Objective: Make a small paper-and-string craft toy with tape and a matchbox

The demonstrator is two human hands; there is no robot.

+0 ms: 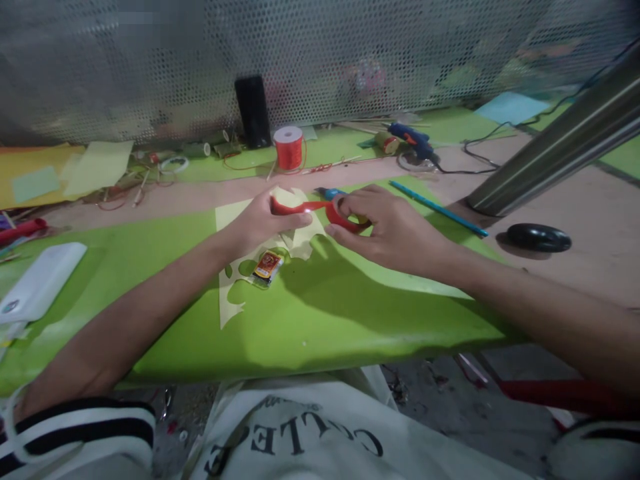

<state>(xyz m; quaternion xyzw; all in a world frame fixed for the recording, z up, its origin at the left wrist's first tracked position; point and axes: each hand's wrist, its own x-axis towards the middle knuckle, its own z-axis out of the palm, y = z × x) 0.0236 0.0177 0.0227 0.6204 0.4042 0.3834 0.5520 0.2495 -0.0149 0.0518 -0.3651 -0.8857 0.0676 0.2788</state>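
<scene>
Head view showed the left hand [255, 223] clamped on a red ribbon [295, 209] and the right hand [387, 223] clamped on its roll [338, 216], over the bench [360, 320], in from its front edge, a strip drawn out, apparently uncut.

A black phone [253, 112] stands before the perforated panel [170, 73], left of a glue gun [412, 139].

A perforated metal panel [165, 87] stands along the back of the worktable [560, 200], whose pinkish top is partly covered by lime-green sheeting [340, 327]. A cylindrical steel post [565, 127] rises at right. The grey floor [435, 400], perhaps concrete, lies dim and littered.
</scene>
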